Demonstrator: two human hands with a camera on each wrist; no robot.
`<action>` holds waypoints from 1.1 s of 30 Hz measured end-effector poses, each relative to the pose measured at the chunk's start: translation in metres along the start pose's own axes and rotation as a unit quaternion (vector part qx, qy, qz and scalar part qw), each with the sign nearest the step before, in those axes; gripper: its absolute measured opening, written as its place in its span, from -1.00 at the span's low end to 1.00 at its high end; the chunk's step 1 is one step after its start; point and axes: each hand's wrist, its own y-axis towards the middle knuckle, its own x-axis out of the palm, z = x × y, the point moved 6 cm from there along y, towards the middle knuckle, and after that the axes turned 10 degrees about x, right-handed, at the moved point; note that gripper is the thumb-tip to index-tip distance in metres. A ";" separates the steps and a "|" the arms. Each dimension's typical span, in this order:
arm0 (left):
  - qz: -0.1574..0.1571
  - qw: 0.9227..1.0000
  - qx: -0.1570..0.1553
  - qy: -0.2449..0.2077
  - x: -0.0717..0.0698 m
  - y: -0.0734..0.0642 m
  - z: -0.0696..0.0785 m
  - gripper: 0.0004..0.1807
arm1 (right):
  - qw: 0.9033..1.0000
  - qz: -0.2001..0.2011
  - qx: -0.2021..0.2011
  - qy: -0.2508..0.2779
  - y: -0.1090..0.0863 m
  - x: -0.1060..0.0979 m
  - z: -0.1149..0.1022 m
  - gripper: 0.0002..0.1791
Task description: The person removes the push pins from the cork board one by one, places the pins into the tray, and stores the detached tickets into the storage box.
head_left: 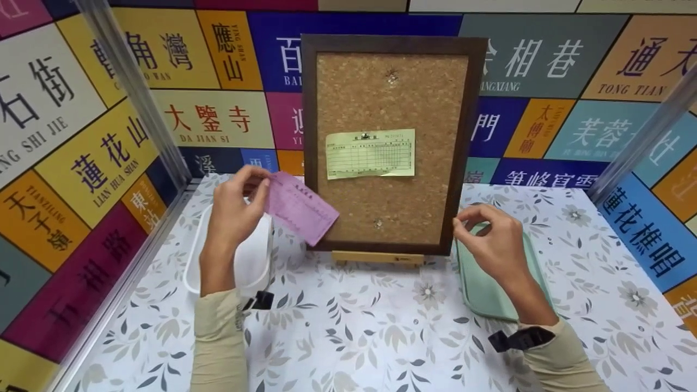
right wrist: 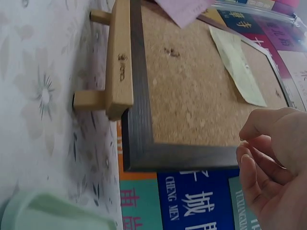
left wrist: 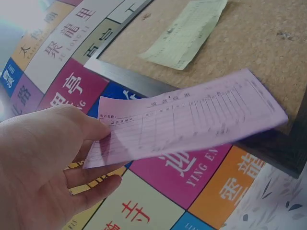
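A pink receipt slip point(head_left: 303, 209) is pinched by its upper left corner between the thumb and fingers of my left hand point(head_left: 239, 204). In the left wrist view the printed slip point(left wrist: 187, 122) reaches towards the board. It overlaps the lower left of the framed cork board point(head_left: 348, 201) in the head view. My right hand point(head_left: 493, 239) is beside the board's lower right edge, thumb and fingertip pinched together. A tiny pale speck shows at its fingertips point(right wrist: 247, 143), but I cannot tell what it is. A pale green receipt slip point(head_left: 370, 155) is pinned mid-board.
A small wooden stand point(head_left: 375, 258) supports the board. Clear pins point(head_left: 392, 76) show near the board's top and bottom. On the left is a white tray point(head_left: 251, 280), on the right a green tray point(head_left: 490, 310). A floral cloth point(head_left: 348, 326) covers the table; sign-printed walls surround it.
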 end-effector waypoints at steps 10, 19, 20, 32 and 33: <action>0.003 1.000 -0.023 0.015 -0.003 -0.002 -0.006 -0.79 | 0.999 0.007 0.034 -0.024 -0.004 -0.016 0.033 -0.94; -0.011 0.999 -0.014 0.042 -0.004 -0.004 -0.016 -0.80 | 0.997 -0.004 0.056 -0.044 0.000 -0.015 0.041 -0.95; -0.013 0.999 -0.016 0.047 -0.004 -0.004 -0.018 -0.80 | 0.997 -0.003 0.057 -0.048 0.000 -0.016 0.042 -0.95; -0.035 0.996 -0.016 0.080 -0.002 -0.010 -0.041 -0.79 | 0.995 -0.006 0.068 -0.074 0.003 -0.018 0.057 -0.95; -0.039 0.995 -0.018 0.085 -0.002 -0.010 -0.043 -0.79 | 0.995 -0.007 0.071 -0.076 0.003 -0.018 0.059 -0.95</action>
